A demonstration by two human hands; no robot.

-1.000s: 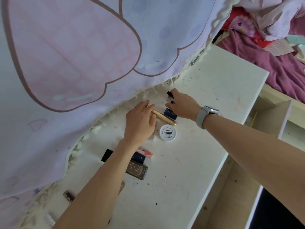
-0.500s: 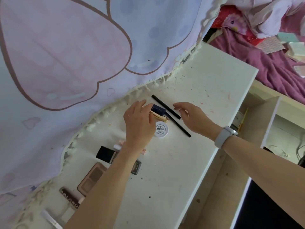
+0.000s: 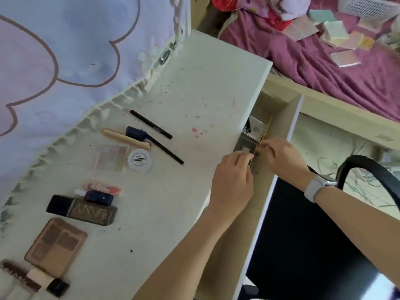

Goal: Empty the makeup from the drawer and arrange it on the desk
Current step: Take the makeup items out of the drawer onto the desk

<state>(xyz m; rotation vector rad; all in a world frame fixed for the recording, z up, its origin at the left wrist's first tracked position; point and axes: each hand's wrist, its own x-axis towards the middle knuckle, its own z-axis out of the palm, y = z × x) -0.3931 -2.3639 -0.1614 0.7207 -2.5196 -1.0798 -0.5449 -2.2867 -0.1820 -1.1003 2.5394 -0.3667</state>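
Note:
Makeup lies on the white desk [image 3: 194, 87]: two black pencils [image 3: 151, 124], a gold tube [image 3: 125, 138], a white round jar [image 3: 140, 159], a pale palette [image 3: 110, 157], a dark bottle [image 3: 81, 210] and a brown palette [image 3: 56, 245]. The open drawer [image 3: 279, 118] sits under the desk's right edge. Both hands are over the drawer. My left hand [image 3: 232, 180] grips a grey flat compact [image 3: 245, 146] at its near end. My right hand [image 3: 281, 155] pinches the compact's right edge. More clear items [image 3: 255, 126] lie deeper in the drawer.
A lilac and pink cloth [image 3: 65, 50] hangs along the desk's back edge. A bed with a purple blanket [image 3: 324, 68] and small packets lies beyond the drawer. A black chair back [image 3: 372, 169] curves at the right. More tubes [image 3: 32, 282] lie at the desk's near left corner.
Both hands left the items on the desk and moved right to the drawer, where they now hold the grey compact. The view has swung right.

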